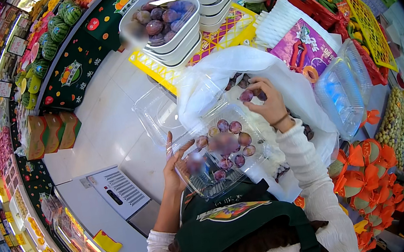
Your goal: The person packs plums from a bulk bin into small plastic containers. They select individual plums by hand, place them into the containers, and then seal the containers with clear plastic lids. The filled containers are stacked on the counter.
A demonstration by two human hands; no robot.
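Note:
My left hand [176, 169] grips the left side of a clear plastic clamshell box [229, 184], held tilted in front of my apron. Several reddish-purple plums [235, 127] lie in the box; part of its contents is blurred. The transparent lid [156, 111] hangs open on the far left side. Over a white liner bag [213, 65], my right hand [272, 105] pinches a plum [246, 95] between thumb and fingers, with another dark plum beside it. More plums [244, 80] sit inside the bag, partly hidden by the liner and my right arm.
Stacked white trays of plums [177, 51] stand on a yellow plastic crate [140, 63] ahead. To the right are red-handled shears [299, 54], an orange ring [310, 73], clear plastic boxes [338, 96] and orange-wrapped fruit [364, 169]. Watermelons [58, 32] line the left display.

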